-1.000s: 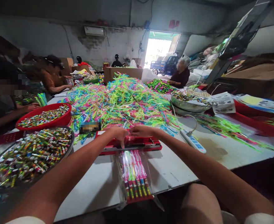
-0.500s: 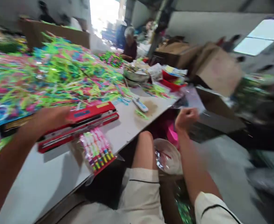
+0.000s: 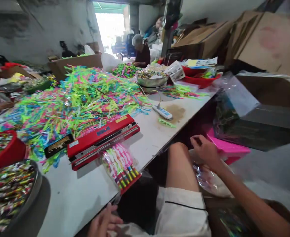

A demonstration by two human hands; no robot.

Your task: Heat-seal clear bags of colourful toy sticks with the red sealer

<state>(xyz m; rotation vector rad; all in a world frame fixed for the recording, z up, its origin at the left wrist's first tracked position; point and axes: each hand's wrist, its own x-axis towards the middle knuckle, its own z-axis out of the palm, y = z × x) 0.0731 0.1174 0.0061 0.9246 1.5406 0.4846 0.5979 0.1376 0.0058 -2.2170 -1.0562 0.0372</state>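
My left hand (image 3: 105, 220) is low at the table's front edge, fingers apart, with nothing seen in it. My right hand (image 3: 206, 151) hovers beside my knee, above a pale round basin (image 3: 220, 186) with clear plastic in it. Its fingers are loosely bent with a gap between them, and no held thing shows. On the table lies a long red bag sealer (image 3: 102, 138). Against its front rests a clear packet (image 3: 121, 166) of several pink, green and white sticks with striped ends, its lower end over the table edge.
A heap of coloured plastic strips (image 3: 85, 95) covers the far table. At left are a red bowl (image 3: 17, 148) and a metal bowl (image 3: 37, 184) of small pieces. A power strip (image 3: 162, 112), a pink stool (image 3: 230, 148) and a carton (image 3: 271, 115) stand rightward. Another person (image 3: 143, 54) sits beyond.
My left hand has drawn back from the sealer to the table's near edge. The fist of my right hand has loosened. My view has turned left, bringing the bowls into sight.
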